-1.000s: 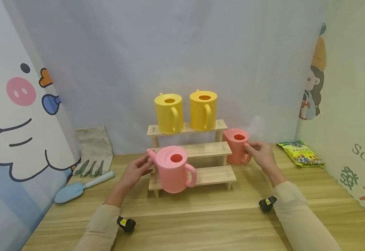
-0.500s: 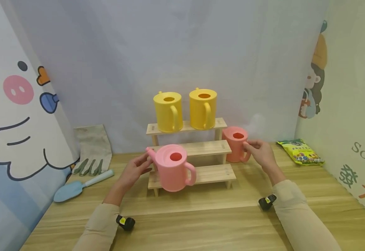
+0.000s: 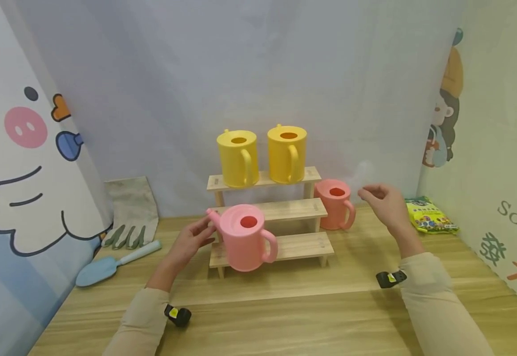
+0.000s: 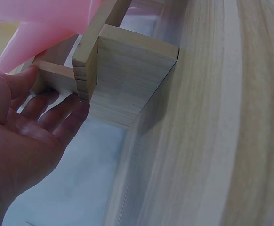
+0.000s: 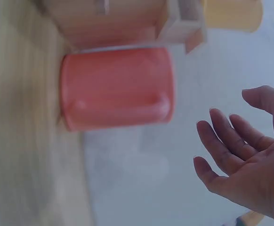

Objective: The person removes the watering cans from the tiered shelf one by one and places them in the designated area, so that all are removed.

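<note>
A wooden three-step stand point(image 3: 294, 210) bears two yellow watering cans point(image 3: 237, 158) on its top step. On the bottom step sits a pink watering can point(image 3: 242, 240), its spout pointing left and its handle right. My left hand point(image 3: 190, 245) is at the stand's left end beside the spout; in the left wrist view its relaxed fingers point(image 4: 71, 115) touch the wood. A coral-red watering can point(image 3: 335, 210) stands on the table right of the stand. My right hand point(image 3: 387, 205) is a little right of its handle, holding nothing, fingers loosely bent and apart in the right wrist view.
A blue trowel point(image 3: 103, 269) lies at the left in front of a grey glove point(image 3: 131, 210) that leans on the back curtain. At the right is a yellow-green packet point(image 3: 429, 217), partly behind my right hand. Printed sheets wall both sides.
My right hand has let go of the coral-red watering can's handle and moved right, away from it. The can stays in place. My left hand has not moved from the stand.
</note>
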{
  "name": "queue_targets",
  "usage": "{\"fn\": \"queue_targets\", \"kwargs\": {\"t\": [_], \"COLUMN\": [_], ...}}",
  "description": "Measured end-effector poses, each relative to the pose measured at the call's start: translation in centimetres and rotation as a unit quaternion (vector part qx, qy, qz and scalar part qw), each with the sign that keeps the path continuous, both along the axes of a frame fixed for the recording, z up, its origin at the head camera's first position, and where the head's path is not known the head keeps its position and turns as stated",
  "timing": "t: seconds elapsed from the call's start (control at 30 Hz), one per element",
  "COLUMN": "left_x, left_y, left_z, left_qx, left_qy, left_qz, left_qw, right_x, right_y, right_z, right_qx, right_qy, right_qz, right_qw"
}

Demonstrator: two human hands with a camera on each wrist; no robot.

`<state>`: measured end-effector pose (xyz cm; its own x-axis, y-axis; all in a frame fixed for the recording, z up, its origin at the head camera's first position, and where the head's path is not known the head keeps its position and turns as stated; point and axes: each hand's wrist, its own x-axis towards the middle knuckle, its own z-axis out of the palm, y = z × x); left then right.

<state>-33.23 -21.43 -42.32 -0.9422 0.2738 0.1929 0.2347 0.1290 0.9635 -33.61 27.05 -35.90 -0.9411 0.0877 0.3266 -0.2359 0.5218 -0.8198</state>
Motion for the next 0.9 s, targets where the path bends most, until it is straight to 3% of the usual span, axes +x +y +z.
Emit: {"fn": "queue_targets", "kwargs": {"t": [0.17,0.37,0.6,0.9], "left_x": [0.0,0.0,0.1,0.1], "left_y": [-0.1,-0.1,-0.1,0.2], "left_z": [0.0,-0.1,-0.1,0.0], "left_qx": [-0.004,-0.001,-0.002,-0.004], "left_qy": [0.001,0.003,0.013,0.000], "left_qz": [0.004,0.000,-0.003,0.017], "left_qw": [1.0000,1.0000,0.9999,0.9999], "right_x": [1.3,3.1,5.1,6.5], "right_y": [-2.4,-5.8,-9.5,-12.5], "right_z": [2.0,3.2,3.8,3.6], "right_qx": [0.008,-0.005,-0.047,-0.012], "right_qy": [0.032,0.073,0.135,0.159], "right_qz": [0.028,0.080,0.170,0.185], "right_qw": [0.9991,0.9941,0.9749,0.9696]}}
